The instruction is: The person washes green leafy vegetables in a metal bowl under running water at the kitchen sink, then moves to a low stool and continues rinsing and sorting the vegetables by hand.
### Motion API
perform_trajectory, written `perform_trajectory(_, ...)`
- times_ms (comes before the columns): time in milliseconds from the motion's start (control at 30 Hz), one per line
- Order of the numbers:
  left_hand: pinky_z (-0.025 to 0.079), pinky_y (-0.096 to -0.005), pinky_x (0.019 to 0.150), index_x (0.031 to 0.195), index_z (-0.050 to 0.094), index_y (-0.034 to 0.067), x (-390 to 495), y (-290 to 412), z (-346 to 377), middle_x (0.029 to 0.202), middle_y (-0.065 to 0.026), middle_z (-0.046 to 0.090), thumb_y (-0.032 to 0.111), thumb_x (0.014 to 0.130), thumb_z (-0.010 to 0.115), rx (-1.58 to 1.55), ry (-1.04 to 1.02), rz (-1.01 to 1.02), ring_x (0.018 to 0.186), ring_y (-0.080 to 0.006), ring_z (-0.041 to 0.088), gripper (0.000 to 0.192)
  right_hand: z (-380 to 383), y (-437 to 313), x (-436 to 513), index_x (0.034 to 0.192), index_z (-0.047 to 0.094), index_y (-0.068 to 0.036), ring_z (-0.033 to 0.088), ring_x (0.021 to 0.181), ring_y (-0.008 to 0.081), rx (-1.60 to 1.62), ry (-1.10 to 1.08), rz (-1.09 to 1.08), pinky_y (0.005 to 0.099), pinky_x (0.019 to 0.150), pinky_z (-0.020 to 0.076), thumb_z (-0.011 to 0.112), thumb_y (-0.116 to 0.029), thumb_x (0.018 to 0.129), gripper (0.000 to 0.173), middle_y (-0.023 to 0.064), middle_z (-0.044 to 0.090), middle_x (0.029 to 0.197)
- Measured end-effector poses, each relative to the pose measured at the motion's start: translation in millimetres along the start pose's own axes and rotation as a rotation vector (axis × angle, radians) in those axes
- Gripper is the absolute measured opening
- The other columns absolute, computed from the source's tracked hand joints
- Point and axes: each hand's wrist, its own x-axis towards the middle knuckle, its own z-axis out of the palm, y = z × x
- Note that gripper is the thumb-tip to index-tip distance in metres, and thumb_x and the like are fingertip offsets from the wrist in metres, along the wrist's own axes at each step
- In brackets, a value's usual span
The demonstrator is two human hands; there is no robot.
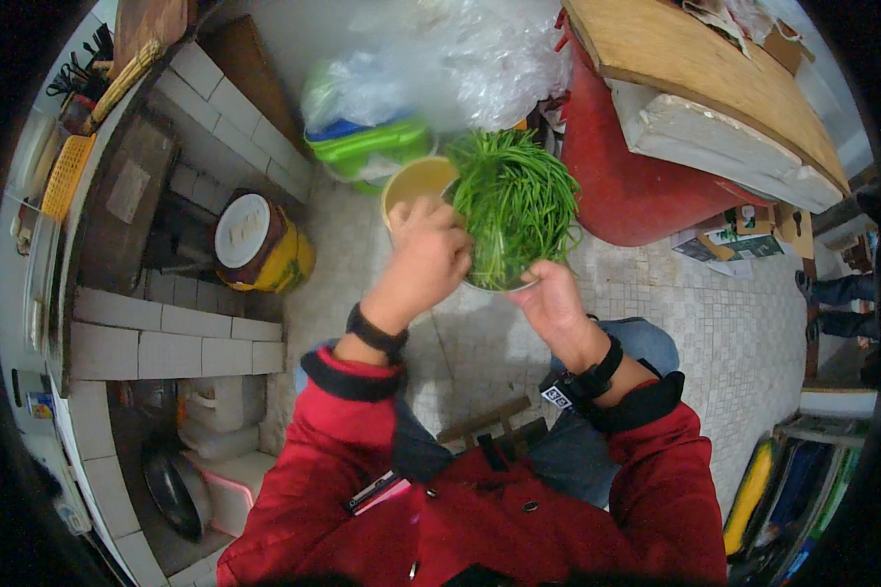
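Observation:
A large heap of long green leafy stalks, like garlic chives (514, 205), fills a round metal bowl (484, 285) in front of me. My right hand (550, 293) grips the bowl's near rim, thumb over the edge. My left hand (429, 246) is at the left side of the heap, over the near edge of a yellowish bucket (404, 176); its fingers are curled and slightly blurred, and whether they pinch a stalk cannot be told. The bucket stands behind and left of the bowl, partly hidden by the hand.
A green lidded box (371, 150) and clear plastic bags (484, 66) lie beyond the bucket. At right stands a large red container (631, 183) under a wooden board (719, 81). A yellow tub with a white lid (242, 231) is near the tiled counter (183, 352). A person's legs (844, 308) show far right.

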Motion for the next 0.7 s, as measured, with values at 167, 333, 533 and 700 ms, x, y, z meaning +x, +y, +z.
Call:
perform_trajectory(167,0.033,-0.0422,0.085,0.074,0.068,0.011,1.0,-2.7,-2.2,0.09,-0.0012,0.061,0.01,0.067,0.063,-0.014,0.006,-0.019,0.097,-0.0234,0.051,0.008,-3.2,1.0,1.9,0.11,0.052,0.003,0.061,0.091,0.0283,0.025,0.01,0.0,0.0538,0.086,0.0495,0.042,0.002,0.072,0.04,0.0126,0.06,0.1)
perform_trajectory(333,0.034,-0.0402,0.083,0.074,0.067,0.01,3.5,1.6,-0.8,0.084,-0.0038,0.06,0.011,0.069,0.066,-0.105,0.052,-0.076,0.092,-0.0259,0.052,0.006,-3.6,0.7,0.9,0.112,0.052,0.002,0.061,0.092,0.0288,0.026,0.014,-0.003,0.0538,0.087,0.0491,0.041,0.003,0.072,0.042,0.0122,0.06,0.101)
perform_trajectory(533,0.035,-0.0409,0.081,0.073,0.066,0.01,9.3,11.8,9.0,0.076,-0.0069,0.056,0.016,0.069,0.07,-0.121,0.08,-0.129,0.088,-0.0275,0.051,0.009,-2.5,1.3,-0.5,0.112,0.052,0.003,0.061,0.094,0.0292,0.021,-0.008,-0.021,0.0522,0.087,0.0491,0.04,0.002,0.074,0.04,0.0137,0.06,0.104)
perform_trajectory(700,0.035,-0.0415,0.082,0.073,0.066,0.008,13.2,18.7,15.6,0.078,-0.0089,0.058,0.023,0.067,0.073,0.023,0.042,-0.166,0.089,-0.0288,0.051,0.018,-5.9,4.9,1.7,0.111,0.053,0.003,0.061,0.095,0.029,0.007,-0.006,-0.014,0.0513,0.085,0.0502,0.041,0.002,0.074,0.039,0.0149,0.06,0.104)
